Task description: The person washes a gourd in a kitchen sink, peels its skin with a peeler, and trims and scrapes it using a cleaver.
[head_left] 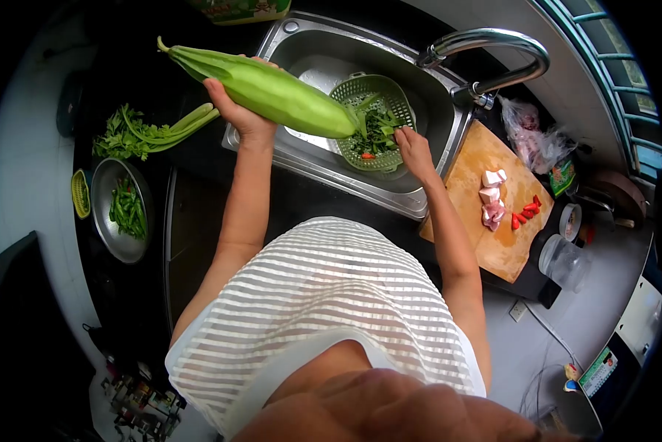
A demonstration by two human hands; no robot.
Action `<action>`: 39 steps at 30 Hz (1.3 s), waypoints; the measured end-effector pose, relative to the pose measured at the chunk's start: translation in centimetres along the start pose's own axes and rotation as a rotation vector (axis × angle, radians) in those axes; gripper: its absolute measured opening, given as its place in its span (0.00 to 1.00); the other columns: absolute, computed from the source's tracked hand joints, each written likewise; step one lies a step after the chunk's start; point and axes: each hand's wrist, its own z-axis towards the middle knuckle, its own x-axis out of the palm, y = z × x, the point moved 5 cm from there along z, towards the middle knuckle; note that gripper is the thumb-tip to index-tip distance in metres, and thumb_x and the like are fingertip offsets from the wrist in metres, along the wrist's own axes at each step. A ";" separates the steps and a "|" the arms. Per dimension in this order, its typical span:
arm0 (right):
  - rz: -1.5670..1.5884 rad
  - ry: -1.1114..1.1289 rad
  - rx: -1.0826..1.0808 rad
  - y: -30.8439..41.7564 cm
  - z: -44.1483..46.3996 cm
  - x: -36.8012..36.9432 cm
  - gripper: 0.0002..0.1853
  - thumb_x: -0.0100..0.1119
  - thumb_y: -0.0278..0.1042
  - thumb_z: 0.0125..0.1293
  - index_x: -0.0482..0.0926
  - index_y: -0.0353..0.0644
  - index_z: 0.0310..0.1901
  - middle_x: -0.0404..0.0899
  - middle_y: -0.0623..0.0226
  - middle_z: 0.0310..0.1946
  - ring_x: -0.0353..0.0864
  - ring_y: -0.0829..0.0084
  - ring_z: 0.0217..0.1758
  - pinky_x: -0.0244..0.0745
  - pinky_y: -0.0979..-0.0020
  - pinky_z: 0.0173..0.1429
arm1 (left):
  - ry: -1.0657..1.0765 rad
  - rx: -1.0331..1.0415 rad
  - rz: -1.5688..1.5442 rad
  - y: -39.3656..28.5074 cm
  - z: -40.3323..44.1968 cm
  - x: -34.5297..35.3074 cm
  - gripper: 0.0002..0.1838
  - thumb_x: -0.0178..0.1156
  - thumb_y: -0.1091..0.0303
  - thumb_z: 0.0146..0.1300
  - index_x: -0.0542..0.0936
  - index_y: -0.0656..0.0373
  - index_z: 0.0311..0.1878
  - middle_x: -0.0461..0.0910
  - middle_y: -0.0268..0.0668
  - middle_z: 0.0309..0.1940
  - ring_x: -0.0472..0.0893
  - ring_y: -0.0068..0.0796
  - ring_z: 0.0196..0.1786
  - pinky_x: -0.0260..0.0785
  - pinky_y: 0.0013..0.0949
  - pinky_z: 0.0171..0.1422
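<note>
observation: left hand [246, 119] grasps a long, smooth, pale green gourd [287, 96] around its middle, thumb showing on the near-left side. the gourd is held up across the left part of a rectangular stainless steel sink [331, 175], slanting from its stem end, far left, to its blunt end, nearer and to the right, above a round, light green, perforated plastic colander [391, 90]. dark green strips and leafy bits [379, 121] lie in the colander, with 1 small red piece [368, 155] among them

right hand [416, 153] is beside the blunt end, fingers bent inward over the colander's right side; cannot tell whether it grips a small tool or a strip

step in hand, as judged: surface work at the blunt end, perhaps stripping skin, with the colander below as catch. the stem end looks darker than the pale body

handling needs, as judged: any further stroke calls for a firm left grip and a steady blunt end; any turn of the gourd calls for the right fingers to be clear first. a wet surface could slip

surroundings: right of the sink, a wooden cutting board [497, 254] bears pale pink meat pieces [491, 197] and cut red chillies [524, 215]; to the left, leafy green stalks [136, 134] lie beyond a round grey metal bowl [128, 254] of cut green pieces [128, 210]
</note>
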 end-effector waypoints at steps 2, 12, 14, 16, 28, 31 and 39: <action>0.170 0.012 -0.064 2.5 0.6 -1.1 0.12 0.45 0.38 0.62 0.71 0.38 0.29 0.72 0.55 0.17 0.74 0.58 0.22 0.65 0.64 0.25 | 0.150 -0.054 -0.104 0.8 -0.6 0.5 0.34 0.42 0.32 0.53 0.70 0.57 0.42 0.72 0.38 0.32 0.73 0.35 0.34 0.67 0.38 0.40; 0.759 0.158 0.150 4.7 0.8 -0.8 0.11 0.55 0.36 0.56 0.71 0.39 0.22 0.68 0.75 0.17 0.64 0.84 0.21 0.57 0.79 0.24 | 0.213 -0.156 -0.193 1.1 -1.6 0.3 0.34 0.45 0.32 0.51 0.69 0.57 0.43 0.72 0.38 0.33 0.72 0.35 0.35 0.67 0.39 0.41; 0.437 0.050 0.134 3.3 0.5 -1.0 0.13 0.56 0.38 0.55 0.71 0.38 0.21 0.67 0.73 0.16 0.65 0.82 0.22 0.59 0.77 0.26 | 0.195 -0.160 -0.169 1.3 -1.8 0.1 0.34 0.44 0.32 0.51 0.69 0.57 0.43 0.72 0.38 0.33 0.72 0.35 0.35 0.67 0.39 0.42; 0.325 0.016 0.129 2.8 0.2 -1.1 0.14 0.55 0.40 0.56 0.72 0.37 0.21 0.67 0.71 0.15 0.64 0.80 0.21 0.59 0.76 0.26 | 0.179 -0.152 -0.141 1.6 -1.9 -0.1 0.34 0.44 0.32 0.52 0.69 0.58 0.44 0.72 0.39 0.33 0.73 0.35 0.35 0.67 0.40 0.42; 0.051 -0.052 -0.414 13.0 -0.5 -2.4 0.10 0.48 0.39 0.60 0.70 0.40 0.30 0.73 0.55 0.26 0.73 0.54 0.31 0.66 0.59 0.33 | 0.165 -0.080 -0.110 1.0 -2.0 1.4 0.35 0.43 0.32 0.52 0.70 0.58 0.42 0.71 0.38 0.32 0.72 0.35 0.34 0.67 0.39 0.41; -0.121 0.039 -0.119 1.3 -1.9 2.1 0.11 0.46 0.39 0.61 0.70 0.40 0.29 0.74 0.54 0.26 0.73 0.53 0.31 0.67 0.59 0.34 | 0.073 0.027 -0.100 -0.7 -0.6 0.1 0.35 0.42 0.31 0.52 0.70 0.57 0.41 0.70 0.37 0.31 0.72 0.33 0.34 0.67 0.37 0.39; 0.290 0.001 0.026 3.4 -0.4 -1.3 0.14 0.46 0.39 0.62 0.72 0.35 0.30 0.73 0.54 0.21 0.73 0.58 0.26 0.65 0.64 0.32 | 0.292 -0.060 -0.258 0.7 -0.8 -0.1 0.35 0.44 0.31 0.51 0.68 0.58 0.43 0.72 0.38 0.30 0.73 0.35 0.34 0.67 0.37 0.37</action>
